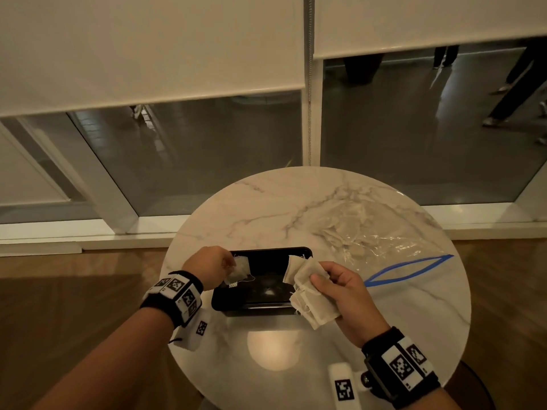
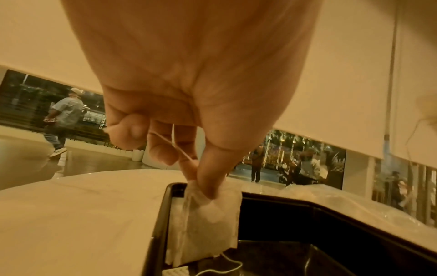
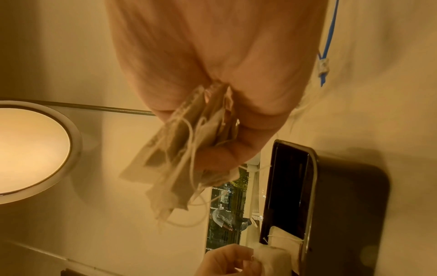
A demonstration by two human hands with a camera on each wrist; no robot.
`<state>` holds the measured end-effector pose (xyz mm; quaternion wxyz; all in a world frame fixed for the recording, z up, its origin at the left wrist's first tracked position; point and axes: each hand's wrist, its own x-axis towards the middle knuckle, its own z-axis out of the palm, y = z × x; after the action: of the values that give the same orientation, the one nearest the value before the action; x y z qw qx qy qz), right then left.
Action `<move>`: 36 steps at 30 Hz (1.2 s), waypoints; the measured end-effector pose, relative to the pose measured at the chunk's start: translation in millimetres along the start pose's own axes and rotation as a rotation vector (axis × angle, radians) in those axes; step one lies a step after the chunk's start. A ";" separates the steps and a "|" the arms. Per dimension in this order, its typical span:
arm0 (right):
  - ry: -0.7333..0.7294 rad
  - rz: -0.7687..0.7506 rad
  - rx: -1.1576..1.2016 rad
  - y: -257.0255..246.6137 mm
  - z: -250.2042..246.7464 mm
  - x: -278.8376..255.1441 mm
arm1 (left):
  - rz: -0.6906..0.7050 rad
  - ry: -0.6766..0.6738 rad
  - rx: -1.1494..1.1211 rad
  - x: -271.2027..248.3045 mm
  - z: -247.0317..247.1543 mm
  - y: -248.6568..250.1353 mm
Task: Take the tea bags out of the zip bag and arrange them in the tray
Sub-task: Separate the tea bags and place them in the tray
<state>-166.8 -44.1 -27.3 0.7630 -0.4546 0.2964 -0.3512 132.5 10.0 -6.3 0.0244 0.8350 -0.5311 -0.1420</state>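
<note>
A black rectangular tray point(image 1: 266, 303) lies on the round marble table point(image 1: 266, 208). My left hand point(image 1: 211, 263) pinches one white tea bag point(image 1: 241, 269) by its top corner and holds it upright at the tray's left end; in the left wrist view the tea bag point(image 2: 208, 224) stands just inside the tray's rim point(image 2: 163, 214). My right hand point(image 1: 343, 287) grips a bunch of several tea bags point(image 1: 307, 291) over the tray's right end, their strings dangling point(image 3: 179, 168). The clear zip bag point(image 1: 381, 241) with a blue zipper strip lies open at the right, more tea bags inside.
The table edge curves close on all sides, with wood floor point(image 1: 74, 297) below. A ceiling lamp's reflection point(image 1: 273, 349) shines on the marble near me. Behind the table are glass panels point(image 1: 192, 149) and lowered blinds; people walk outside.
</note>
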 end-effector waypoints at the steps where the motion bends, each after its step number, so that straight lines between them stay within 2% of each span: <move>1: -0.005 0.006 -0.001 0.6 0.1 -0.2 | -0.010 -0.012 0.025 3.1 1.4 0.3; 6: -0.015 0.020 0.000 1.5 -0.1 -0.4 | -0.017 -0.034 0.137 14.3 3.5 2.7; 23: -0.035 0.061 0.013 3.0 0.1 -1.7 | -0.074 0.015 0.389 23.4 10.1 15.3; 36: -0.022 0.044 -0.004 4.9 0.0 -2.0 | -0.070 0.026 0.420 27.1 9.6 17.4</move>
<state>-166.7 -40.8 -31.4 0.7728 -0.4534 0.2986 -0.3286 125.4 -20.8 -17.8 -0.1482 0.8415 -0.5191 -0.0182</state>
